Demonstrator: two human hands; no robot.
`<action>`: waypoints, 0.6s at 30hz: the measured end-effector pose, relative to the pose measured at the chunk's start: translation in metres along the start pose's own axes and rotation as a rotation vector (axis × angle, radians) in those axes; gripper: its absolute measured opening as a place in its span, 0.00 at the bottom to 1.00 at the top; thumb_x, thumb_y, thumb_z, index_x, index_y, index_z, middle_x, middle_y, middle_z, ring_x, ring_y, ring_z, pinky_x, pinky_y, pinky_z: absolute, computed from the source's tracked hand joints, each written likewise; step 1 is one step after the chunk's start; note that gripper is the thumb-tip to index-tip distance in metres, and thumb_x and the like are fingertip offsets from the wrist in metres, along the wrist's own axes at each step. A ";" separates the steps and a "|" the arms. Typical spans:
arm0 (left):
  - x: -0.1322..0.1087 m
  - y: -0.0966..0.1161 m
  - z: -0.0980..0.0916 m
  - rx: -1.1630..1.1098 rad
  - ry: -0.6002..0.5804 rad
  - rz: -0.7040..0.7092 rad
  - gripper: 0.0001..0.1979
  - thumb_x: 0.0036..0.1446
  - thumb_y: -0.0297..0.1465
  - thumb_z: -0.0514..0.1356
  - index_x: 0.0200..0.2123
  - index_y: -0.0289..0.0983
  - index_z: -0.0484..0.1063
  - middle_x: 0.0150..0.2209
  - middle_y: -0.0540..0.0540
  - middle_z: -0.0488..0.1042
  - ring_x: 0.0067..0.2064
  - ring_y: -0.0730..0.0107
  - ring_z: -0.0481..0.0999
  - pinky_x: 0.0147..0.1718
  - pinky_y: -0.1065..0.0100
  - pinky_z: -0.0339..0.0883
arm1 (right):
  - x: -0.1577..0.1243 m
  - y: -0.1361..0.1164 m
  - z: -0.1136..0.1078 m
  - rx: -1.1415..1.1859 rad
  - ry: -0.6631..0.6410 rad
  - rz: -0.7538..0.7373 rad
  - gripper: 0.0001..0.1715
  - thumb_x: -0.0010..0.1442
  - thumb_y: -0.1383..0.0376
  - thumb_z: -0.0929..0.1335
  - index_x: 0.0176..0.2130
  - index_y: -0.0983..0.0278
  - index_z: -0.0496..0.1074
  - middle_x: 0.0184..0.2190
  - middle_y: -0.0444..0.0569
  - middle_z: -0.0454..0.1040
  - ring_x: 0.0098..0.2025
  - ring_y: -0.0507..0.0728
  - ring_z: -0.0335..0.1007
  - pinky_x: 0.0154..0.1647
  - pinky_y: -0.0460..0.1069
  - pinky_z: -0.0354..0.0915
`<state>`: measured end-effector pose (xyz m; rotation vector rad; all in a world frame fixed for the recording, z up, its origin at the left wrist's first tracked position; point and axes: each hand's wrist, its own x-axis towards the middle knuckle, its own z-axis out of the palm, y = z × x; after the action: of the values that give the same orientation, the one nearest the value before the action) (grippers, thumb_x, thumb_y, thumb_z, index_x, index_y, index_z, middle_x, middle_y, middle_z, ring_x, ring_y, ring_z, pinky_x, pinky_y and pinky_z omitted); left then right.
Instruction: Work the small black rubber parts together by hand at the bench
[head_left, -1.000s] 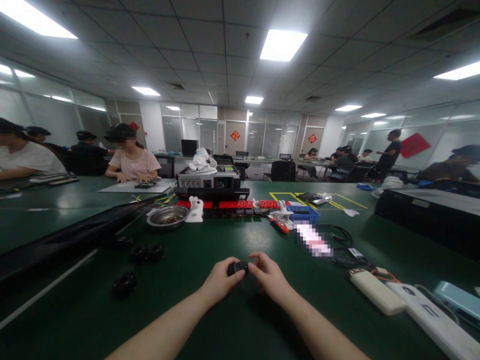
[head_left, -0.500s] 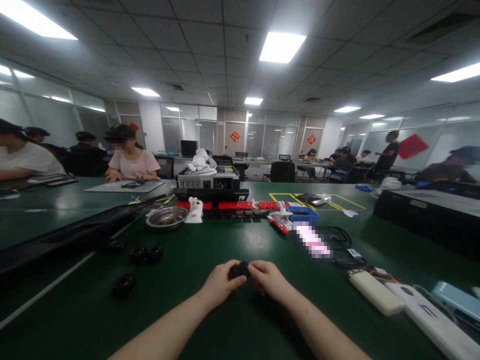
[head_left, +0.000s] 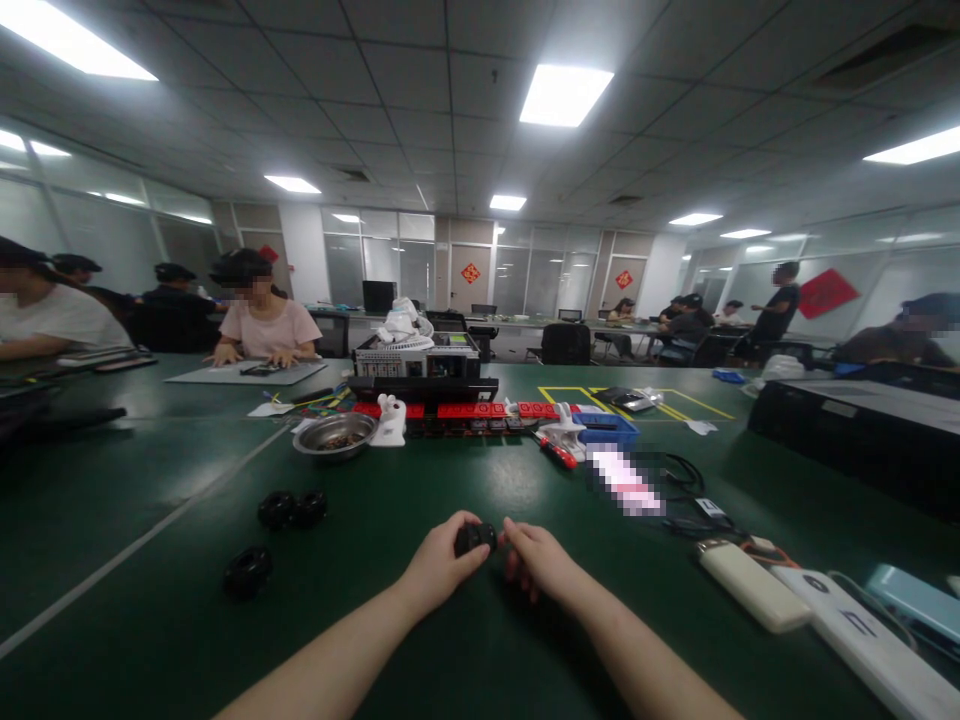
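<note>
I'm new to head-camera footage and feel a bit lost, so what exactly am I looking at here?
There is no robot here, just a person's two bare hands, seen by a camera worn on that person's head, looking forward and down. The left hand holds a small black part. The right hand has its fingertips beside it; whether they pinch anything is too small to tell. On the green tabletop, three round black pieces lie to the left. Farther forward are a metal bowl of small bits, a tool with red on its handle and a blue tray. Other people sit around the room.
</note>
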<state>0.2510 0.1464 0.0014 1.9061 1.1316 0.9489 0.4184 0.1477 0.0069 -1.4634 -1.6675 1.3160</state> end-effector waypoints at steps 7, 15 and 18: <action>-0.003 0.005 -0.001 0.140 -0.030 0.055 0.17 0.44 0.37 0.58 0.40 0.39 0.64 0.35 0.48 0.69 0.36 0.67 0.68 0.35 0.69 0.60 | 0.002 0.004 0.003 -0.012 -0.060 0.007 0.25 0.54 0.50 0.55 0.28 0.68 0.64 0.13 0.40 0.60 0.11 0.46 0.53 0.08 0.41 0.52; 0.009 -0.022 0.005 -0.276 -0.144 -0.203 0.22 0.47 0.47 0.51 0.33 0.33 0.64 0.11 0.58 0.54 0.11 0.80 0.53 0.11 0.77 0.46 | -0.012 -0.008 -0.003 -0.244 0.042 -0.426 0.24 0.46 0.68 0.67 0.45 0.62 0.65 0.21 0.41 0.64 0.25 0.49 0.61 0.27 0.44 0.59; 0.007 -0.019 0.004 -0.204 -0.080 -0.147 0.19 0.47 0.45 0.52 0.32 0.34 0.64 0.15 0.56 0.59 0.14 0.79 0.58 0.13 0.76 0.50 | -0.012 -0.007 -0.001 -0.198 0.046 -0.388 0.29 0.46 0.65 0.67 0.49 0.61 0.60 0.23 0.41 0.64 0.25 0.49 0.61 0.26 0.44 0.60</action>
<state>0.2502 0.1590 -0.0147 1.6596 1.0694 0.8639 0.4197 0.1376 0.0159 -1.1820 -1.9734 0.9216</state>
